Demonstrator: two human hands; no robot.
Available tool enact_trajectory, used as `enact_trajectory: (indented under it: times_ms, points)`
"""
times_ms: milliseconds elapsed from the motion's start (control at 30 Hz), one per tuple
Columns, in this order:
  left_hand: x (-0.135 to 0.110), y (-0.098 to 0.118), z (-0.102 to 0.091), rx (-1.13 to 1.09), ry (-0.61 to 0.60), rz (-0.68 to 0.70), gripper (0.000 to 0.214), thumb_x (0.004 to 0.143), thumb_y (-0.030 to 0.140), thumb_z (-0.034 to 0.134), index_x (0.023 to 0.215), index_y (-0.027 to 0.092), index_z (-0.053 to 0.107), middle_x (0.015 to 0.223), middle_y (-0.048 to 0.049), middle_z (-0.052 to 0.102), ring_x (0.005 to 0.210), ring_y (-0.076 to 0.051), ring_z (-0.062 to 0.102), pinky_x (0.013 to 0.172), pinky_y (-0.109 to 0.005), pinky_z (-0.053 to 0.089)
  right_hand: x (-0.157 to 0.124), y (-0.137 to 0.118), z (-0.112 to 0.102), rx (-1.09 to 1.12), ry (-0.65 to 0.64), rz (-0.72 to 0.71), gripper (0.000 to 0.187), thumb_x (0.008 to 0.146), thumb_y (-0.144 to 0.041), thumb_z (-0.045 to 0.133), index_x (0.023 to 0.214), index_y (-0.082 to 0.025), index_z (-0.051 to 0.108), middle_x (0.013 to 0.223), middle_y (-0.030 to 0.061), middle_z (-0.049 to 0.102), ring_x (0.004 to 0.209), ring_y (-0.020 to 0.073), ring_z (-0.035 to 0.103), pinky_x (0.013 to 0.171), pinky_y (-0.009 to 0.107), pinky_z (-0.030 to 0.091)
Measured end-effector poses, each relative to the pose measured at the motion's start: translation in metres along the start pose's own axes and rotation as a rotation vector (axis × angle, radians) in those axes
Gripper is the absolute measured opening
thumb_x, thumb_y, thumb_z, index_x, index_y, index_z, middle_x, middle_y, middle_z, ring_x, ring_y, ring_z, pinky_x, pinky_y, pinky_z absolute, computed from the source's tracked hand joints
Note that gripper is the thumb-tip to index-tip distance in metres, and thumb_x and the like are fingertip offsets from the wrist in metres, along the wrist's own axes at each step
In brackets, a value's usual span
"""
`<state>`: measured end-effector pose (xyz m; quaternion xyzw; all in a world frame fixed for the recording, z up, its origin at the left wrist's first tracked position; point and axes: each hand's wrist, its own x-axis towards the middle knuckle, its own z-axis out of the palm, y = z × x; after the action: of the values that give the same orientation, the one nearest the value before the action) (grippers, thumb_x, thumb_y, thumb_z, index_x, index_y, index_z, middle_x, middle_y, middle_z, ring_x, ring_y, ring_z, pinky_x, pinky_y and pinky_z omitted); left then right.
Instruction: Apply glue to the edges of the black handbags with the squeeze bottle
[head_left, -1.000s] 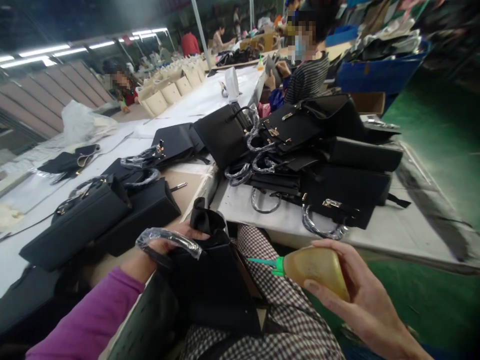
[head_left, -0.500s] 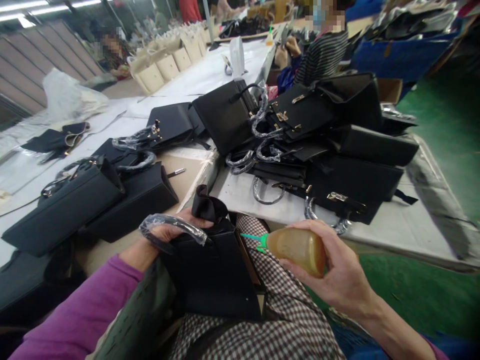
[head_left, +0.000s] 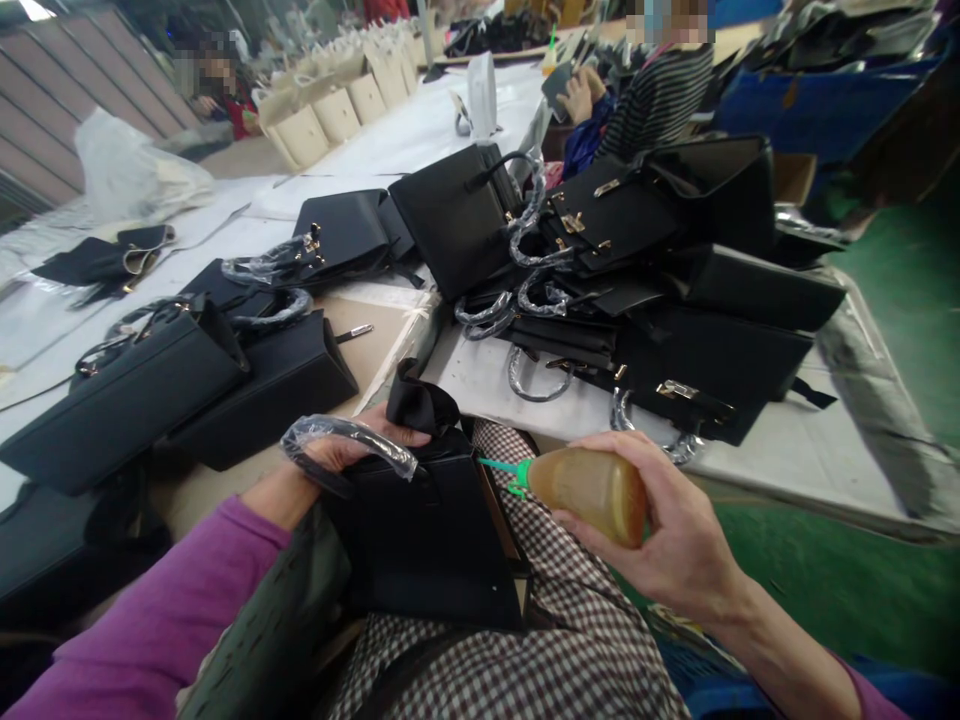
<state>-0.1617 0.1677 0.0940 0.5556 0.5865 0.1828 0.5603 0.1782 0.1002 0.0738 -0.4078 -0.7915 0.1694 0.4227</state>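
A black handbag (head_left: 420, 545) rests on my lap, over a checkered cloth (head_left: 592, 620). My left hand (head_left: 367, 440) passes through its plastic-wrapped handle (head_left: 345, 435) and grips the bag's top edge, the thumb on top and the other fingers hidden. A black strap or flap (head_left: 420, 395) curls up beside that thumb. Wrapped around a squeeze bottle (head_left: 589, 490) of amber liquid is my right hand (head_left: 675, 530). The bottle lies nearly level, and its thin green nozzle (head_left: 499, 464) points left at the bag's upper side edge. Whether the tip touches the edge I cannot tell.
Black handbags (head_left: 720, 360) are heaped on the table ahead and to the right, and more handbags (head_left: 127, 400) lie at left. Cream bags (head_left: 337, 115) stand in rows farther back. A co-worker in a striped top (head_left: 660, 100) sits beyond the heap, handling a dark piece.
The bottle has shifted slightly left, bringing its nozzle nearer the bag's edge. My left hand keeps its grip. The co-worker's hands have moved, and the whole view has shifted a little.
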Motion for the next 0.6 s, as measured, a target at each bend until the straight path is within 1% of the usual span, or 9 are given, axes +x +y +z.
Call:
enact_trajectory:
  times_ms: [133,233,300,367,467,600]
  points:
    - [0.006,-0.014,-0.006,0.004,-0.016,-0.007,0.072,0.067,0.044,0.091,0.132,0.021,0.069,0.136,-0.0056,0.071,0.136,-0.035,0.057,0.119,-0.038,0.045,0.002,-0.002,-0.002,-0.004,-0.048,0.03,0.046,0.09,-0.036,0.077,0.126,-0.021,0.052,0.112,0.0076,0.066,0.1,0.0232,0.066,0.092,0.035,0.058]
    - [0.008,-0.02,-0.008,-0.004,-0.023,-0.006,0.076,0.069,0.043,0.091,0.138,0.024,0.064,0.142,-0.0041,0.068,0.137,-0.032,0.056,0.121,-0.038,0.043,0.001,-0.002,-0.004,0.006,-0.074,0.02,0.047,0.09,-0.037,0.076,0.127,-0.02,0.052,0.113,0.0077,0.065,0.101,0.0223,0.066,0.092,0.033,0.057]
    - [0.007,-0.02,-0.007,-0.027,-0.026,-0.013,0.078,0.07,0.04,0.091,0.14,0.026,0.062,0.142,-0.0034,0.068,0.136,-0.03,0.058,0.121,-0.039,0.042,-0.001,-0.002,-0.006,0.005,-0.089,0.012,0.047,0.091,-0.038,0.076,0.127,-0.019,0.052,0.114,0.0074,0.065,0.103,0.0209,0.065,0.094,0.031,0.056]
    - [0.006,-0.017,-0.006,-0.04,-0.023,-0.031,0.076,0.069,0.04,0.092,0.138,0.027,0.063,0.139,-0.0036,0.069,0.135,-0.031,0.059,0.122,-0.04,0.042,-0.003,-0.003,-0.007,0.007,-0.111,0.011,0.046,0.091,-0.038,0.075,0.126,-0.019,0.053,0.114,0.0069,0.065,0.103,0.0193,0.064,0.094,0.028,0.055]
    - [0.004,-0.01,-0.002,-0.037,-0.013,-0.038,0.071,0.067,0.041,0.092,0.132,0.026,0.068,0.136,-0.0035,0.071,0.135,-0.033,0.058,0.123,-0.041,0.041,-0.006,-0.003,-0.009,0.019,-0.145,0.014,0.044,0.093,-0.038,0.074,0.126,-0.019,0.052,0.115,0.0068,0.064,0.103,0.018,0.064,0.094,0.025,0.054]
    - [0.002,-0.005,0.001,-0.086,-0.021,-0.037,0.067,0.066,0.037,0.092,0.128,0.023,0.071,0.136,-0.0044,0.072,0.134,-0.033,0.06,0.123,-0.039,0.042,-0.011,-0.002,-0.011,0.027,-0.193,0.033,0.045,0.093,-0.039,0.074,0.128,-0.019,0.052,0.117,0.0069,0.063,0.107,0.0179,0.064,0.096,0.024,0.054]
